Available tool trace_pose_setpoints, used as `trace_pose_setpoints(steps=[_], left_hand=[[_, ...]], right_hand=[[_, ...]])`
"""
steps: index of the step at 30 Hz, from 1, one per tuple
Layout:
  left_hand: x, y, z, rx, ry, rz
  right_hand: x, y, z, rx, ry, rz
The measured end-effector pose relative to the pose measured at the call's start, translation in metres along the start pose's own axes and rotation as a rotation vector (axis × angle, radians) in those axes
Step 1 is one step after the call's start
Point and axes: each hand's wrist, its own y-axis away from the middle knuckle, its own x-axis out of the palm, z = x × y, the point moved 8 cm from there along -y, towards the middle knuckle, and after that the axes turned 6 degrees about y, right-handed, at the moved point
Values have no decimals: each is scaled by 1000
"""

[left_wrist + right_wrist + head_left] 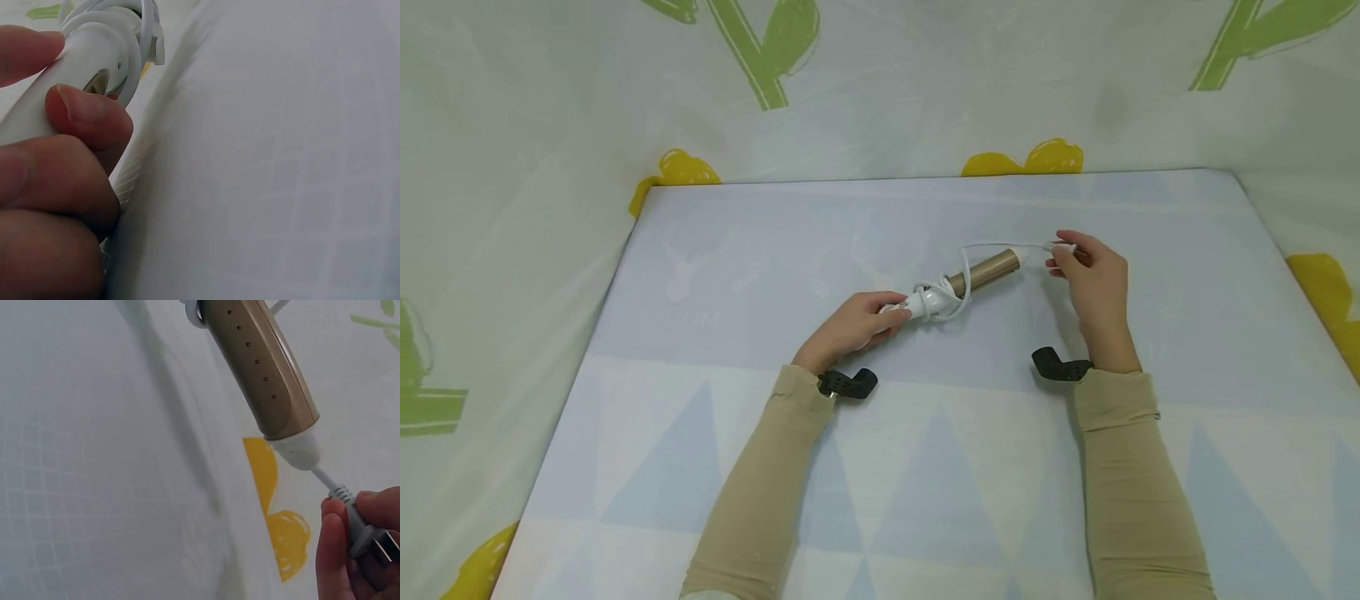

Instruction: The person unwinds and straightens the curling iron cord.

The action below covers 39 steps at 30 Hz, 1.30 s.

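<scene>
In the head view, my left hand point(852, 323) grips the white handle of a curling iron point(988, 272) with a gold barrel and a white tip. A white cord point(967, 271) loops around the middle of the iron, where handle meets barrel. Past the tip, my right hand point(1099, 287) pinches the plug at the cord's end between thumb and fingers. The right wrist view shows the metal prongs of this plug point(361, 532) and small holes along the gold barrel point(265, 369). Thumb and curled fingers wrap the white handle point(31, 109) in the left wrist view.
The iron is held over a table point(737, 267) covered with a pale cloth of blue triangles. Behind its far edge hangs a white curtain point(887, 100) with green stems and yellow shapes. A black wrist camera point(848, 383) sits on the left wrist, another point(1060, 365) on the right.
</scene>
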Motion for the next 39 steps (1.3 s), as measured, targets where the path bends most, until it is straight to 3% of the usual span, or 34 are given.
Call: trace_pose_setpoints(steps=[13, 30, 39], left_hand=[[2, -2, 1, 34, -49, 7], [1, -1, 0, 6, -36, -21], [0, 0, 3, -12, 83, -36]], right_hand=[[4, 8, 19, -62, -73, 2], [14, 10, 23, -79, -119, 60], [18, 12, 24, -87, -60, 83]])
